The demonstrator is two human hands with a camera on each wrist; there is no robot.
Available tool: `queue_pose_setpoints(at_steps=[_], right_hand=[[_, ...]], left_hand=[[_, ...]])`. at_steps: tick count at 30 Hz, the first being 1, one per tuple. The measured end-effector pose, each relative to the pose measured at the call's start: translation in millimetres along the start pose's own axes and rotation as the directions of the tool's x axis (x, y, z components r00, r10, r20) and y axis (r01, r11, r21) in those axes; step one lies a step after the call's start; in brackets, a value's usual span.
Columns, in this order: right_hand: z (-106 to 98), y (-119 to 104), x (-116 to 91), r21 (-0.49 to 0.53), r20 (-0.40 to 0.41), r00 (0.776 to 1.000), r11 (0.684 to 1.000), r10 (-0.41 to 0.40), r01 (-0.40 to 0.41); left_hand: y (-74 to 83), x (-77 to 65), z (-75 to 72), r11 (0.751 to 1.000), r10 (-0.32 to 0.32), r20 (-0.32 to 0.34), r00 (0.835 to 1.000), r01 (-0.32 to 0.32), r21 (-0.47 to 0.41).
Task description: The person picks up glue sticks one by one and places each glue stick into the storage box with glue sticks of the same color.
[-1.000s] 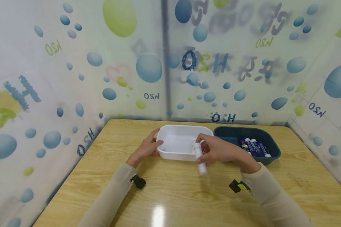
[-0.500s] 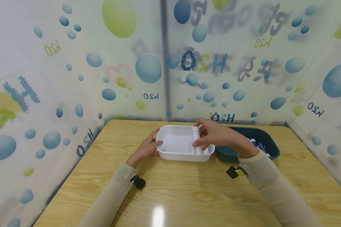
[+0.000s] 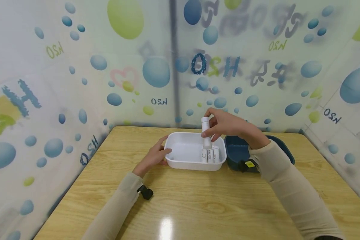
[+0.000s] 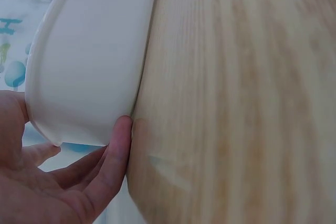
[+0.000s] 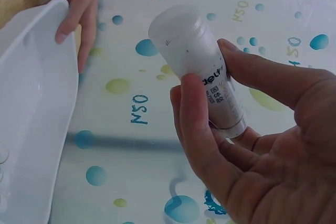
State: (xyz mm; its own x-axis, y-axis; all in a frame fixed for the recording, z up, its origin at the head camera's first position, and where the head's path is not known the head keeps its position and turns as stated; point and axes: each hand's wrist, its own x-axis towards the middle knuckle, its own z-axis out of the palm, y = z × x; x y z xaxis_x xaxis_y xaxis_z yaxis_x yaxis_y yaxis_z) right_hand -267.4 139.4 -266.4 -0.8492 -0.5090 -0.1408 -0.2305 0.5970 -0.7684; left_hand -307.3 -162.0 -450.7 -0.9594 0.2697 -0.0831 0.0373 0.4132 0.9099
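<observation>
My right hand [image 3: 228,126] pinches a white glue stick [image 3: 205,126] between thumb and fingers, upright over the right part of a white plastic tray [image 3: 183,165]. In the right wrist view the glue stick [image 5: 181,38] shows dark printing and a translucent cap end. White glue sticks [image 3: 210,156] lie side by side at the tray's front right; the rest of its floor is bare. My left hand [image 3: 153,156] grips the tray's left end, thumb over the rim. From the left wrist, fingertips [image 4: 122,124] touch the tray's lower outer wall near the table.
A dark teal bin [image 3: 236,150] stands right beside the white tray, partly covered by my right forearm, which hides its contents. Behind the wooden table [image 3: 180,200] rises a wall covering [image 3: 126,116] with printed drops.
My right hand has moved the glue stick from in front of the tray back and up over it. White glue sticks in the tray have come into view. My left hand stays put.
</observation>
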Motion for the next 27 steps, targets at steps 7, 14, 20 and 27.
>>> queue_pose_setpoints(at_steps=[7, 14, 20, 27], right_hand=[[-17.2, -12.6, 14.4, -0.010, -0.010, 1.000, 1.000, 0.023, -0.023], [-26.5, -25.4, 31.4, -0.020, -0.041, 0.999, 0.999, 0.034, -0.035], [-35.1, -29.8, 45.4, -0.023, -0.039, 0.998, 0.998, 0.053, -0.054], [-45.1, -30.0, 60.9, -0.055, -0.027, 0.995, 0.993, 0.101, -0.102]], left_hand=[[1.9, -0.7, -0.4, 1.000, 0.002, -0.002, 1.000, -0.002, -0.006], [1.2, -0.8, -0.4, 1.000, -0.003, 0.002, 1.000, 0.003, -0.005], [-0.8, -0.3, -0.2, 1.000, -0.007, 0.001, 1.000, 0.007, -0.021], [0.2, -0.6, -0.8, 1.000, -0.012, 0.001, 1.000, 0.012, -0.014]])
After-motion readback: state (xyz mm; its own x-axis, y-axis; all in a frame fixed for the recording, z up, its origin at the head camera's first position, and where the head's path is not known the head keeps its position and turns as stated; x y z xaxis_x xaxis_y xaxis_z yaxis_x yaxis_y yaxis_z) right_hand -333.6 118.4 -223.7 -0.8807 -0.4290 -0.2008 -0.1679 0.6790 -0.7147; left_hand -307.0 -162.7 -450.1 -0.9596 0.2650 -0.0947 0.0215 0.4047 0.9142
